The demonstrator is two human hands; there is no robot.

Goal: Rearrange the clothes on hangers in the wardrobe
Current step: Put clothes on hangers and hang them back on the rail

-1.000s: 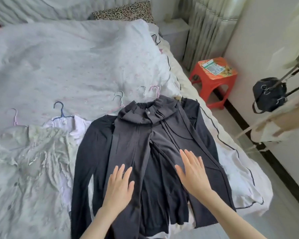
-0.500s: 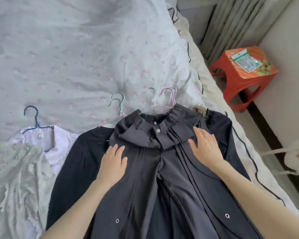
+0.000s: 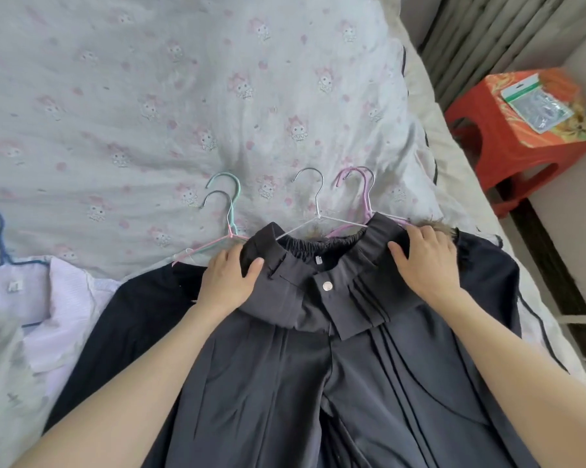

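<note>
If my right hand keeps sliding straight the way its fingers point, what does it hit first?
Probably the purple hanger. The right hand grips the trousers' waistband, fingers pointing up the bed and slightly left, where that hanger's wire lies just past them. Depth is hard to judge.

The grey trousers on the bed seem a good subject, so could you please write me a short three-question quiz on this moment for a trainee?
1. True or false: both hands are on the waistband of the grey trousers.
2. What colour is the hanger hook on the white shirt at far left? A) red B) dark blue C) yellow
3. Fill in: a clear packet lies on the ______ stool beside the bed.

Key
1. True: the left hand grips the waistband's left end, and the right hand grips its right end.
2. B
3. Red
</note>
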